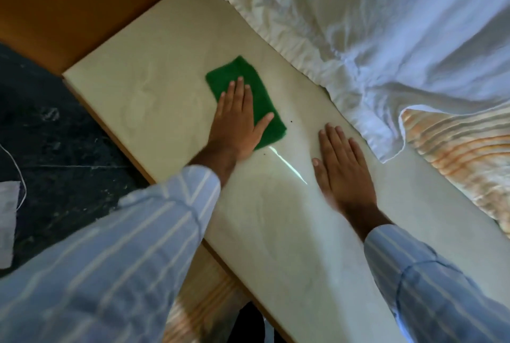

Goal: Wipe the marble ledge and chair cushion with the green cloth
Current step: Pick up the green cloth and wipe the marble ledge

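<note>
Far end of worktop: the marble ledge (143, 88) is left bare beyond the green cloth (248, 94), up to its corner by the brown wall (69, 6).
Middle of worktop: a narrow bare strip is left between the left hand (237, 121), laid flat on the cloth, and the right hand (342, 168), laid flat on the stone.
Bed side: passage is blocked by crumpled white bedding (372, 25) spilling over the ledge edge, and by a striped pillow (463, 155) near the right hand.
Floor side: open room is found over the dark floor (55, 121).
Near end: bare stone is crossed by both striped sleeves (116, 260).
</note>
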Motion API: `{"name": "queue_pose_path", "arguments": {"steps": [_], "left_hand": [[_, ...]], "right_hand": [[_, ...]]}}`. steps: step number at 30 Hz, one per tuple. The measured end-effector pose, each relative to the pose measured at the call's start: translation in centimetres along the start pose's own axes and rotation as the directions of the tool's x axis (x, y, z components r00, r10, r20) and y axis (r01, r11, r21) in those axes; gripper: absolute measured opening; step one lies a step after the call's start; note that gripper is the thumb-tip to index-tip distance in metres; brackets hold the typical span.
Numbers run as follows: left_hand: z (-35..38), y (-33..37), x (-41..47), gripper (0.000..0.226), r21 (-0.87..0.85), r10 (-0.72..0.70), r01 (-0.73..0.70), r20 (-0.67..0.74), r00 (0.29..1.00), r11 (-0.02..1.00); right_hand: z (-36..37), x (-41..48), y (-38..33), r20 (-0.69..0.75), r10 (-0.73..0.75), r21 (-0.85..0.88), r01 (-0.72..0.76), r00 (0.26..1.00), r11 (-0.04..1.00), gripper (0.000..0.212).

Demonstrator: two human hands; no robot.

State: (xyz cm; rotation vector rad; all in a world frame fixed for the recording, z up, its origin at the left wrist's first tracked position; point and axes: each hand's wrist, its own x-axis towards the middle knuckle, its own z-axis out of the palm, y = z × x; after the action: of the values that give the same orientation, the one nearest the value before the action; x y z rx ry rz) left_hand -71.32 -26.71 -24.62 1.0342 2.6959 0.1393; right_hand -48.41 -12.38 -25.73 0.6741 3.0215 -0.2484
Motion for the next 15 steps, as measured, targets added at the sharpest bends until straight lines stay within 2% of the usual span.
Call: {"name": "queue_pose_path", "arguments": {"steps": [3,7,10,13,15], "left_hand": [[-0.2,1.7,0.9,0.092,-0.007,-0.016,0.016,0.012,1.0,1.0],[0.0,-0.5,-4.3,0.091,0.011,0.003,-0.003,-0.024,1.0,1.0],[0.3,-3.7,-6.9,0.09,-0.009,-0.122,0.122,-0.048,0.991,0.993],[0.0,-5.4,-5.3,0.091,0.017,-0.227,0.228,-0.059,0.972,0.974],[-0.5,-4.3,-2.4,0.091,-0.004,-0.222,0.223,-0.053,0.973,0.975]], "right_hand": [[0.2,-0.2,0.1,-0.003,0.002,-0.01,-0.002,1.0,1.0,0.064],[0.1,0.0,0.2,-0.027,-0.024,-0.018,0.024,0.999,1.0,0.065],[0.5,-0.2,0.1,-0.065,-0.021,-0.023,0.019,0.998,1.0,0.064],[0.6,0.1,0.2,-0.077,-0.015,-0.019,0.014,0.997,1.0,0.064],[0.7,0.0,0.3,-0.072,-0.019,-0.023,0.017,0.997,1.0,0.064]]}}
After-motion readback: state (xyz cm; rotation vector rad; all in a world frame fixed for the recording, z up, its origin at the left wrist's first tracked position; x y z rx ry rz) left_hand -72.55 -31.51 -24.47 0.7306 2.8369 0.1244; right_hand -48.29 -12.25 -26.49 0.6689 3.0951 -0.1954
